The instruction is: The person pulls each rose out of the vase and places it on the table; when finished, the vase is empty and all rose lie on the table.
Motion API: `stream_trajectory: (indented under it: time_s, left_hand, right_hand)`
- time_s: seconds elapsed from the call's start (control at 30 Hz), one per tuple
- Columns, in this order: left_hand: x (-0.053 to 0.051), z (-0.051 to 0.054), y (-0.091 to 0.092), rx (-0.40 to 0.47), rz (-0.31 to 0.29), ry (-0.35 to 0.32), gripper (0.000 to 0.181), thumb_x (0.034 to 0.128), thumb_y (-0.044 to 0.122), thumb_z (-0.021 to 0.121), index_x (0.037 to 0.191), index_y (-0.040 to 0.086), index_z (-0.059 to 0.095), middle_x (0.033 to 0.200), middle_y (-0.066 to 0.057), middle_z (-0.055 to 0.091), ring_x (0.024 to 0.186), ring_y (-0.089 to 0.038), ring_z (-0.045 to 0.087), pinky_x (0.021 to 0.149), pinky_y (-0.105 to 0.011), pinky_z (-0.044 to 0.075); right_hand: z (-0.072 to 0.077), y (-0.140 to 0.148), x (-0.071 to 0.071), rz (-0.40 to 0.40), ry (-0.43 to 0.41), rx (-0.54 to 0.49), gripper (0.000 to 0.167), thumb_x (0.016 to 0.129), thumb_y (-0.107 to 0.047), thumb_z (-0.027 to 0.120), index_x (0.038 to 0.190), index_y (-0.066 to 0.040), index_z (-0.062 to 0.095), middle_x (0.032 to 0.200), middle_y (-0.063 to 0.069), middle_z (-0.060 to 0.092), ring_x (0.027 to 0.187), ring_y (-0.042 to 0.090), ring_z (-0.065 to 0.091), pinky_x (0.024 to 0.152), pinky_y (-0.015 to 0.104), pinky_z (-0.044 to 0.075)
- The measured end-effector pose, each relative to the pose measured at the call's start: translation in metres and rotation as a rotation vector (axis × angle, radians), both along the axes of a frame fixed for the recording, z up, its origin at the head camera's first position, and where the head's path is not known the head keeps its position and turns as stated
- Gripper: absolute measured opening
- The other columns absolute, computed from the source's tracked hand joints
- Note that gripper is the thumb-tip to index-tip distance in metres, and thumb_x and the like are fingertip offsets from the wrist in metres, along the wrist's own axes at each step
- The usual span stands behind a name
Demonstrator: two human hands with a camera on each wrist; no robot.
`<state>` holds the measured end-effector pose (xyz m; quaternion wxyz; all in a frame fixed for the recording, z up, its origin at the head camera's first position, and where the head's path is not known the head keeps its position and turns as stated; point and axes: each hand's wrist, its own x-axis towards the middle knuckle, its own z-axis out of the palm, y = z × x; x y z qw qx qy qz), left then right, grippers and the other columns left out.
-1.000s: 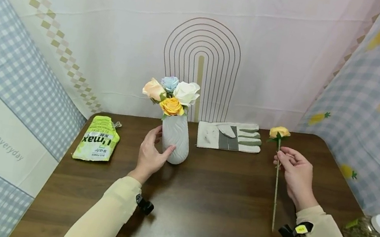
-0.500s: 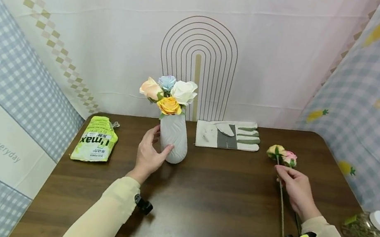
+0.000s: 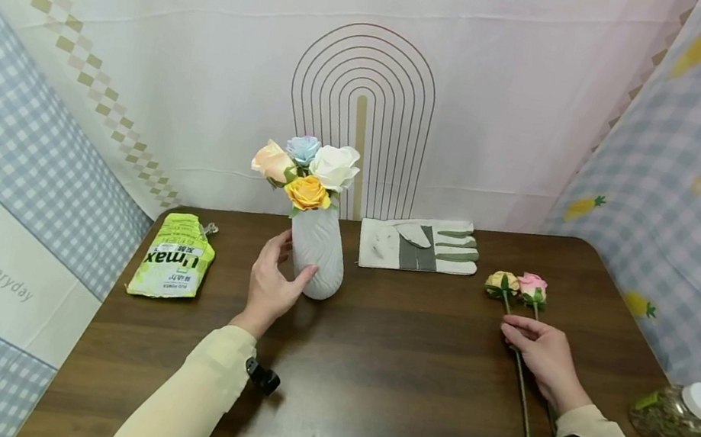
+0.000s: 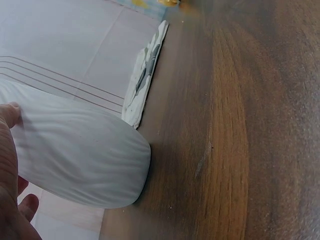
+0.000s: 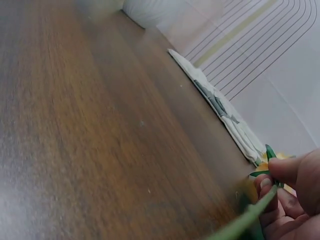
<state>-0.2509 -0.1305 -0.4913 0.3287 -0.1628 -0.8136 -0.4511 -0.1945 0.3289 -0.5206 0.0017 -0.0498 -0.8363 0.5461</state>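
My left hand [image 3: 276,282] grips the side of a white ribbed vase [image 3: 316,259], fingers behind it and thumb across its front. The vase [image 4: 85,150] stands on the table, its base visible in the left wrist view. Peach, blue, white and orange roses [image 3: 307,193] fill its mouth. At the right, my right hand [image 3: 543,355] pinches a yellow rose [image 3: 502,284] by the stem just below its bloom. Close beside that bloom is a pink rose [image 3: 531,287], its stem partly hidden by the hand. The right wrist view shows the pinched green stem [image 5: 245,220] up close.
A white and grey glove [image 3: 419,245] lies by the back wall, between vase and roses. Toward the left edge lies a yellow-green packet [image 3: 176,259]. A clear jar with a white lid [image 3: 683,413] stands on the right. Cloth hangs behind and at both sides of the brown table [image 3: 390,395].
My right hand has lowered the yellow rose toward the table and nearer to me, so the pink rose now shows beside it. The left hand keeps its grip on the vase.
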Motion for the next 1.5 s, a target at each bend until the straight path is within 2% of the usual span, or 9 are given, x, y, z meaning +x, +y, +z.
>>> stream_trajectory:
  time_s: [0.17,0.3,0.53,0.83,1.03,1.27,1.4,1.5]
  left_hand:
    - [0.001,-0.0001,-0.0001,0.0,0.002,-0.015,0.067,0.077,0.023,0.081,0.133,0.004,0.051,0.121,-0.012,0.058,0.104,-0.025,0.06,0.082,-0.046,0.052]
    - [0.0009,0.0007,0.0,0.004,-0.003,-0.013,0.067,0.0772,0.024,0.081,0.134,0.004,0.05,0.121,-0.012,0.058,0.104,-0.025,0.06,0.082,-0.047,0.052]
    - [0.0008,0.0006,0.0001,0.006,-0.006,-0.007,0.066,0.0772,0.025,0.08,0.133,0.003,0.051,0.119,-0.012,0.058,0.104,-0.025,0.06,0.083,-0.047,0.052]
    - [0.0012,0.0007,0.0,0.014,0.001,0.006,0.065,0.0771,0.025,0.081,0.131,0.003,0.052,0.12,-0.012,0.059,0.104,-0.025,0.059,0.082,-0.046,0.053]
    - [0.0011,-0.0013,0.0,0.019,0.002,0.003,0.065,0.0773,0.026,0.08,0.131,0.003,0.052,0.119,-0.012,0.059,0.105,-0.025,0.059,0.081,-0.046,0.053]
    - [0.0016,-0.0023,-0.0001,0.021,0.004,-0.007,0.065,0.0778,0.028,0.08,0.131,0.002,0.052,0.119,-0.013,0.059,0.105,-0.024,0.059,0.082,-0.047,0.053]
    - [0.0017,-0.002,0.0006,0.021,0.008,-0.001,0.065,0.0773,0.027,0.08,0.13,0.002,0.052,0.118,-0.013,0.059,0.104,-0.024,0.059,0.082,-0.047,0.053]
    - [0.0014,-0.0019,0.0011,0.017,0.011,0.0,0.065,0.0773,0.026,0.08,0.131,0.002,0.052,0.117,-0.013,0.059,0.104,-0.025,0.059,0.081,-0.047,0.053]
  right_hand:
    - [0.0008,-0.0023,0.0011,0.036,-0.047,0.015,0.038,0.097,-0.016,0.057,0.126,0.008,0.057,0.116,0.023,0.064,0.086,0.001,0.062,0.07,0.021,0.053]
    - [0.0019,-0.0052,0.0018,0.06,-0.071,0.028,0.034,0.098,-0.009,0.053,0.127,0.009,0.056,0.121,0.026,0.061,0.091,0.002,0.062,0.073,0.021,0.053]
    - [0.0019,-0.0078,0.0015,0.03,-0.054,0.057,0.032,0.098,-0.005,0.051,0.126,0.008,0.057,0.121,0.025,0.061,0.091,-0.001,0.06,0.072,0.018,0.051]
    - [0.0051,-0.0096,0.0022,0.011,-0.133,-0.071,0.041,0.099,-0.004,0.047,0.138,0.008,0.044,0.134,0.028,0.05,0.103,0.002,0.058,0.081,0.015,0.05]
    - [0.0031,-0.0085,0.003,0.023,-0.103,0.03,0.039,0.098,-0.006,0.051,0.135,0.006,0.049,0.131,0.025,0.055,0.11,0.011,0.056,0.078,0.011,0.047]
    - [-0.0011,-0.0065,0.0041,0.014,-0.075,0.095,0.037,0.097,-0.012,0.055,0.131,0.004,0.055,0.127,0.023,0.058,0.093,-0.008,0.052,0.073,0.011,0.047]
    - [0.0006,-0.0053,0.0066,0.005,-0.074,0.112,0.038,0.096,-0.015,0.058,0.13,0.002,0.057,0.127,0.022,0.058,0.093,-0.008,0.051,0.072,0.012,0.047]
    - [0.0026,-0.0038,0.0097,-0.002,-0.078,0.13,0.037,0.096,-0.016,0.059,0.129,0.001,0.058,0.127,0.021,0.058,0.095,-0.004,0.051,0.072,0.013,0.047]
